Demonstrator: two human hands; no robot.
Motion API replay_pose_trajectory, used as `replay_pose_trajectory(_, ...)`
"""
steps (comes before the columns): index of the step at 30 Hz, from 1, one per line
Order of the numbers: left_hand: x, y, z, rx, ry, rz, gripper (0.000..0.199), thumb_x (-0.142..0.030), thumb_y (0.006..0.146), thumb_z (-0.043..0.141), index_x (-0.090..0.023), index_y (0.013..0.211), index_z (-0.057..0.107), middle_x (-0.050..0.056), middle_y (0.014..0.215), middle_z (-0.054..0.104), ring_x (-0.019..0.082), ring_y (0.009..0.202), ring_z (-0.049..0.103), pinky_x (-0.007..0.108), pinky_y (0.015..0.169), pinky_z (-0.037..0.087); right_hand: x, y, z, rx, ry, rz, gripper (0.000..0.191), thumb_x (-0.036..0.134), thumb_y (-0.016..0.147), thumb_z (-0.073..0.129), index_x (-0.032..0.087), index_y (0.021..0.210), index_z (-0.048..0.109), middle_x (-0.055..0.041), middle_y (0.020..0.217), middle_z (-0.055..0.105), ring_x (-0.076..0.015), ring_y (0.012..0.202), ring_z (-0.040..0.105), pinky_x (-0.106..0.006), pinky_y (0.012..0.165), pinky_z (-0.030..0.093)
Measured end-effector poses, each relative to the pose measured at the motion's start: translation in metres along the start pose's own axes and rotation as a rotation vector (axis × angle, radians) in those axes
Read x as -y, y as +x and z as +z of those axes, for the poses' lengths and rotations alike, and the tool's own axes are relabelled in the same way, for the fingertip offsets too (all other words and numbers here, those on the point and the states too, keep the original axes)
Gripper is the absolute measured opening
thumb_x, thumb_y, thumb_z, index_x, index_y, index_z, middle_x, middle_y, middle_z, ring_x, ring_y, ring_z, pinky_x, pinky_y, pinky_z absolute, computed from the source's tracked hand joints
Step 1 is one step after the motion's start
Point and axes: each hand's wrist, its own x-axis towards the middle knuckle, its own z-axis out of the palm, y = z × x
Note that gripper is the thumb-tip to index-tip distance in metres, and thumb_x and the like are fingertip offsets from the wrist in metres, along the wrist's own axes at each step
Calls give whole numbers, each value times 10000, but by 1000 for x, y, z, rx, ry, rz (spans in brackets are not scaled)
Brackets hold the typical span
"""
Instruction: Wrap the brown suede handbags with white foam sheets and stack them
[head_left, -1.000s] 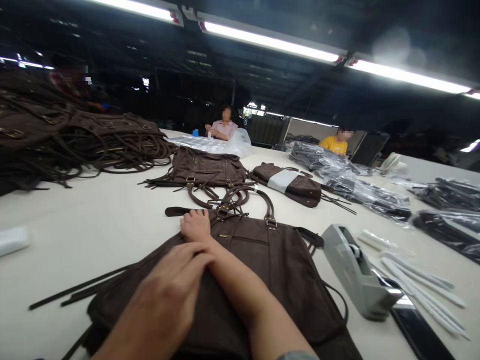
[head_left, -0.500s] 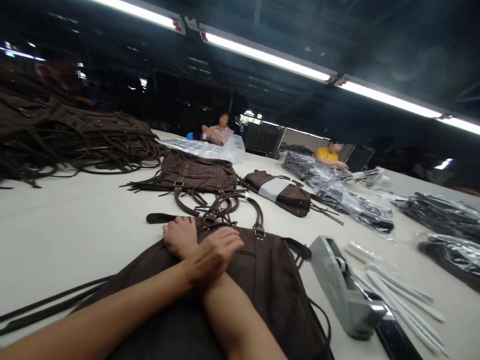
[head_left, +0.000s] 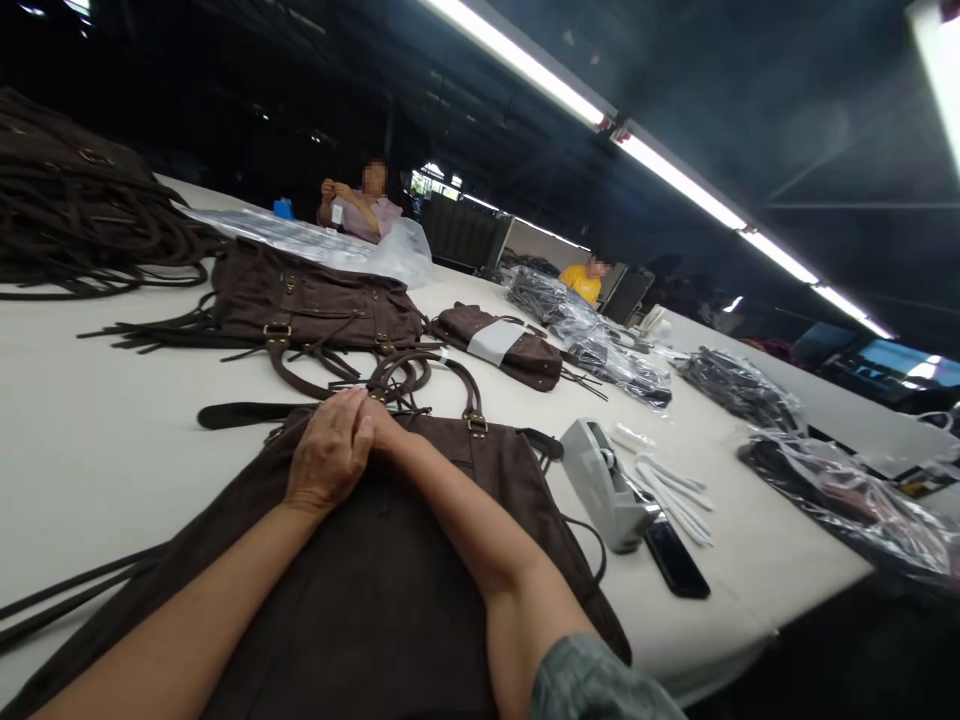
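A large dark brown handbag (head_left: 397,600) lies flat in front of me, its handles (head_left: 457,380) pointing away. My left hand (head_left: 330,455) is closed over the bag's top edge, left of the handle base. My right hand (head_left: 381,425) reaches across the bag to the same spot, pressed against the left one. Its fingers are mostly hidden behind the left hand. A dark strap tab (head_left: 244,414) sticks out to the left of the hands. Beyond the handles lies a second brown handbag (head_left: 322,305).
Right of the bag are a grey tape dispenser (head_left: 611,490), a black phone (head_left: 677,560) and white strips (head_left: 675,497). A paper-banded brown bag (head_left: 499,345) and plastic-wrapped bags (head_left: 847,500) lie farther off. Bags are piled (head_left: 82,200) at left. Two people sit across the table (head_left: 97,400).
My left hand has moved off my right forearm and leftward to the bag's top edge, beside my right hand. The view has swung to the right.
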Motion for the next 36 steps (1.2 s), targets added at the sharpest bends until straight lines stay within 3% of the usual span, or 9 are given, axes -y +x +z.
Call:
replay_pose_trajectory(3,3,-4,4,20,14,-72,635,-390,969,199,68,1328,453,288,1325,527,330,1297,474,464,1114,365,-9,-35,-31,-13,-172,134,390,209,924,525,158,1310,529,-97,1358,548,-202,1268,497,-324,1077,408)
replay_pose_trajectory(8,2,-12,8,117,50,-107,604,-333,927,264,98,1288,484,320,1289,544,368,1313,450,502,1154,269,-22,-149,-65,-72,-409,436,494,242,948,485,117,1421,417,-196,1466,435,-298,1417,314,-546,1157,236)
replay_pose_trajectory(12,3,-12,6,176,112,-155,629,-328,897,302,130,1294,469,325,1320,523,383,1344,407,489,1170,225,-33,-237,-46,-59,-470,632,603,376,992,400,61,1497,308,-199,1567,278,-305,1477,194,-544,1181,168)
replay_pose_trajectory(15,8,-8,0,196,169,-210,632,-327,893,298,104,1332,443,297,1354,509,372,1360,386,496,1182,183,-45,-271,-22,-99,-461,693,638,437,1012,295,80,1536,228,-126,1603,197,-233,1496,143,-454,1204,166)
replay_pose_trajectory(21,23,-6,-4,271,246,-312,697,-360,871,316,147,1343,398,336,1394,448,404,1365,371,505,1149,241,-56,-276,-5,-174,-469,673,692,479,1007,242,43,1541,183,-112,1613,131,-222,1503,96,-431,1214,152)
replay_pose_trajectory(26,38,-10,11,345,296,-321,772,-458,873,342,140,1359,387,337,1459,373,416,1400,317,530,1153,223,-66,-274,-1,-174,-453,693,758,539,993,224,10,1534,182,-137,1613,99,-227,1505,69,-427,1219,141)
replay_pose_trajectory(30,50,6,23,368,322,-329,820,-533,876,338,152,1317,431,368,1402,423,438,1359,373,548,1123,275,-79,-264,-8,-138,-402,725,798,585,978,223,24,1542,156,-116,1615,91,-224,1506,64,-433,1222,124)
replay_pose_trajectory(33,46,18,22,352,316,-279,750,-493,899,305,143,1237,513,368,1310,507,440,1312,429,543,1097,313,-84,-257,-13,-117,-368,747,793,593,976,220,44,1546,157,-90,1618,81,-227,1507,54,-442,1220,131)
replay_pose_trajectory(36,31,17,16,296,314,-222,684,-433,943,221,93,1268,511,320,1387,466,406,1378,355,535,1145,244,-86,-257,-13,-138,-379,742,780,579,980,223,42,1543,174,-86,1620,81,-224,1507,46,-419,1223,115)
